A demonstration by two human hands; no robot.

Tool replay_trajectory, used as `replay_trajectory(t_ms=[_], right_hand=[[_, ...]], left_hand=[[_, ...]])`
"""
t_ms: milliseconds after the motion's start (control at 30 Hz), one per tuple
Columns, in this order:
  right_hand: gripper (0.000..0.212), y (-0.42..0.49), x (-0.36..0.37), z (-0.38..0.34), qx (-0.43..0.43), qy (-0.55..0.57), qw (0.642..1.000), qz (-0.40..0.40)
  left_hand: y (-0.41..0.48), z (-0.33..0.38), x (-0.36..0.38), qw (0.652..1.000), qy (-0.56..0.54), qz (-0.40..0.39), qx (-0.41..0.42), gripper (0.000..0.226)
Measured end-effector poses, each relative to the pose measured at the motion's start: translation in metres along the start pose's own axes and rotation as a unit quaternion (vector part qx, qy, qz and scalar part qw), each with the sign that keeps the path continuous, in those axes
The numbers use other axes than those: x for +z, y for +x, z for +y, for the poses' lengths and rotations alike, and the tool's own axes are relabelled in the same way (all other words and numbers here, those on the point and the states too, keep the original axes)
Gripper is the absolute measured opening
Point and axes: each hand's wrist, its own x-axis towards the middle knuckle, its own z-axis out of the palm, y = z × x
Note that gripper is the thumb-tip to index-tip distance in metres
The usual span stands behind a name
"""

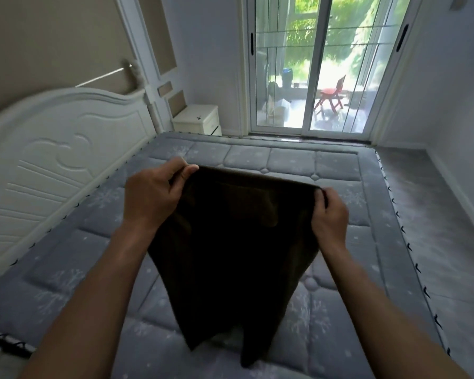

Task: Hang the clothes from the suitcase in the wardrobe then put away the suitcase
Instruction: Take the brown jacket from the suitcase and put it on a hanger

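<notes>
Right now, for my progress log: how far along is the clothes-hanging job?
Done: nothing confirmable; no suitcase, wardrobe or hanger is in view. In hand: the left hand and right hand pinch the top edge of a dark garment, spread over the mattress. Left: hanging this garment, and putting the suitcase away.

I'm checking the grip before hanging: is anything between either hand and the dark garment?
Nothing visible. The left hand and right hand both pinch the dark garment directly at its top edge, above the mattress. The wardrobe is out of view, so that path cannot be judged.
</notes>
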Motion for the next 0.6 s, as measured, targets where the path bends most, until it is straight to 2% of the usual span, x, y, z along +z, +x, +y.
replay_trajectory(t_ms=[100, 200, 267, 367, 467, 533, 600], right_hand=[[0.017, 0.037, -0.019, -0.044, -0.099, -0.012, 0.995, 0.012], [0.017, 0.069, -0.038, -0.08, -0.188, -0.091, 0.978, -0.016], [0.019, 0.084, -0.049, -0.103, -0.231, -0.127, 0.965, -0.004], [0.023, 0.095, -0.059, -0.129, -0.251, -0.149, 0.952, 0.092], [0.026, 0.093, -0.066, -0.153, -0.212, -0.146, 0.952, 0.164], [0.025, 0.087, -0.075, -0.163, -0.227, -0.112, 0.953, 0.164], [0.022, 0.082, -0.089, -0.168, -0.281, -0.063, 0.95, 0.12]], left_hand=[[0.022, -0.009, -0.019, 0.999, 0.007, 0.034, -0.017, 0.039], [0.048, -0.018, -0.042, 0.998, 0.027, 0.054, -0.015, 0.046], [0.063, -0.021, -0.059, 0.997, 0.039, 0.064, 0.001, 0.049], [0.078, -0.017, -0.082, 0.995, 0.053, 0.076, 0.023, 0.051], [0.085, -0.005, -0.103, 0.994, 0.032, 0.094, 0.034, 0.048], [0.087, -0.002, -0.116, 0.994, -0.002, 0.104, 0.04, 0.043], [0.089, -0.002, -0.12, 0.993, -0.073, 0.092, 0.024, 0.034]])
